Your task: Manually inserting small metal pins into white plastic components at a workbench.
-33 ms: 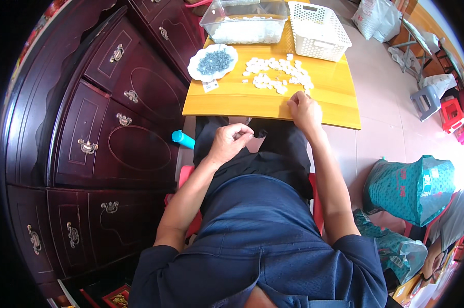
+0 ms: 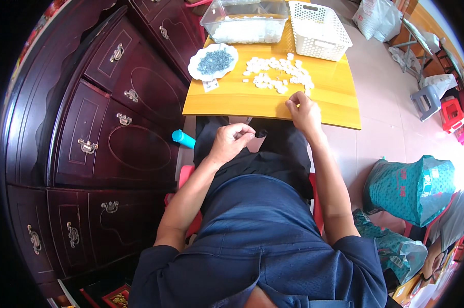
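**Hands at the near edge of the yellow tabletop, white pieces just beyond**

The right hand [image 2: 304, 113] rests at the near edge of the yellow tabletop [image 2: 232, 100], its fingers [image 2: 293, 104] curled in and pinched together just below the heap of small white pieces [image 2: 278, 77]. Whether a piece sits between the fingertips cannot be told; they are too small to read. The left hand [image 2: 231, 142] hangs off the tabletop, over the lap, with its fingers bent loosely toward the palm and the thumb close against them; what it holds, if anything, is not visible.

The white pieces lie scattered in a loose, flat cluster on the middle of the tabletop, each small and roundish, pale against the yellow. To their left stands a white plate [image 2: 197, 68] with a scalloped rim, carrying a mound of tiny grey-blue bits. A small paper tag [image 2: 210, 85] lies just beside the plate, toward the person. At the far edge are a clear plastic tub [image 2: 242, 23] filled with more white pieces and, beside it on the right, a white perforated basket [image 2: 319, 31]. A dark wooden cabinet [image 2: 98, 118] with brass handles stands on the left, and a blue cylinder [image 2: 183, 138] lies between it and the person's leg.
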Available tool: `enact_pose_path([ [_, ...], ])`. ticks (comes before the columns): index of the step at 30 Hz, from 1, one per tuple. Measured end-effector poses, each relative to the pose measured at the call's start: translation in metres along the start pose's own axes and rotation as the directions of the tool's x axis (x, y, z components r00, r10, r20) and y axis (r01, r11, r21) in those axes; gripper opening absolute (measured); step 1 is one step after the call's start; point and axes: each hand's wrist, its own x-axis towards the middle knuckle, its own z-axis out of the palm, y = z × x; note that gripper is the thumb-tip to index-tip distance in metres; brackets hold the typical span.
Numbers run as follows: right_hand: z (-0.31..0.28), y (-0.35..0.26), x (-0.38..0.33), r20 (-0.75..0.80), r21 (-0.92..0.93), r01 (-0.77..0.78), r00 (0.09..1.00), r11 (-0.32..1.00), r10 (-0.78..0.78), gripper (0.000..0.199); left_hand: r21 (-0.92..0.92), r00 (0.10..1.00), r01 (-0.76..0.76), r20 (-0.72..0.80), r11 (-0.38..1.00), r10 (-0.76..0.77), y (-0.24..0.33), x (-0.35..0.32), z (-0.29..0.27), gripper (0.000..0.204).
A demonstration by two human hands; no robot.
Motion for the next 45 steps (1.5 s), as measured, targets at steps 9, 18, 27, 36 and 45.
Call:
enact_pose_path([
  [9, -0.008, -0.035, -0.039, 0.489, 0.849, -0.473, 0.873, 0.235, -0.008, 0.015, -0.089, 0.986, -0.098, -0.146, 0.991, 0.085, 0.044, 0.008, 0.011, 0.011],
  [18, 0.004, -0.032, -0.044, 0.519, 0.855, -0.518, 0.851, 0.033, -0.088, 0.01, -0.076, 0.967, -0.132, -0.228, 0.988, 0.112, 0.041, 0.018, 0.022, 0.01],
  [27, 0.0, -0.04, -0.045, 0.465, 0.885, -0.461, 0.882, 0.064, -0.079, 0.011, -0.044, 0.969, -0.104, -0.231, 0.994, 0.092, 0.048, 0.023, 0.023, 0.012],
  [36, 0.007, -0.035, -0.045, 0.439, 0.897, -0.431, 0.893, 0.099, -0.094, 0.011, -0.008, 0.972, -0.115, -0.208, 0.993, 0.111, 0.043, 0.022, 0.021, 0.012],
  [45, 0.006, -0.036, -0.045, 0.424, 0.9, -0.411, 0.903, 0.146, -0.071, 0.009, 0.014, 0.966, -0.114, -0.23, 0.993, 0.114, 0.045, 0.023, 0.021, 0.007],
])
